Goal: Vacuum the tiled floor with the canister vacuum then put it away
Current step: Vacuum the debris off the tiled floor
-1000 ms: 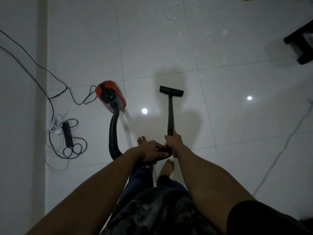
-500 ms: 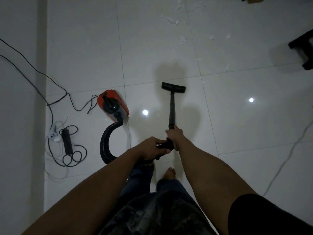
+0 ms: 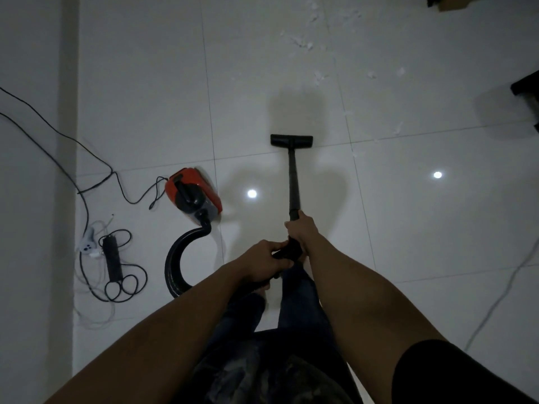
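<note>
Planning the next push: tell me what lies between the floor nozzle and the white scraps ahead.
In the head view, only bare tile with a shadow lies between the floor nozzle and the white scraps.

One vacuum [image 3: 192, 193], two hands [image 3: 264, 262] [image 3: 302, 228], two light reflections [image 3: 252, 193] [image 3: 437, 174]

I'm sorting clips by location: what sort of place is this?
Probably a room in a home: glossy tiled floor, a small red canister vacuum, and a power strip with loose cables.

glossy floor tiles [image 3: 408, 214], ribbed hose [image 3: 175, 258]
</note>
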Demonstrator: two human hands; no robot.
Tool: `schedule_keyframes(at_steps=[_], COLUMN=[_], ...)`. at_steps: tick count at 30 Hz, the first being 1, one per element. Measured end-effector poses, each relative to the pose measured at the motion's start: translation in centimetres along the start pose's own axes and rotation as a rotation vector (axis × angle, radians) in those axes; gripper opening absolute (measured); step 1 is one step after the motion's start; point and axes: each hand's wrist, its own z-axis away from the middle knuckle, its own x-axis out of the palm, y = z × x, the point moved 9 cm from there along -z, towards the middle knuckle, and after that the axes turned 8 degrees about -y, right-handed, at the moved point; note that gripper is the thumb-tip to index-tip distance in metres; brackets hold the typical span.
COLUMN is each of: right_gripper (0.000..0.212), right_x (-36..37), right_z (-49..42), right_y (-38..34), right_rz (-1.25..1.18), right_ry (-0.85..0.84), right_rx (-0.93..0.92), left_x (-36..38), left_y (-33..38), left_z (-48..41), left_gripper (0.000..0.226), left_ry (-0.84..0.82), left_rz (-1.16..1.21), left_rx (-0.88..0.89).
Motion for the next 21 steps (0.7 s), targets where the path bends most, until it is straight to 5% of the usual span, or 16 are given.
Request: schedule_keyframes(at_steps=[21], right_gripper=[0.063], right_x=[-12.4], right_z=[-10.9], right_y=[-15.9], right_rz=[0.159], right_ry=[-0.132], right_rx=[-0.059], left_x=[-10.7], left_y=[15.4], left_z=[-10.9], left_gripper=[0.039], left_ry=[0.089], left_rz=[0.145], left_rx=[-0.068])
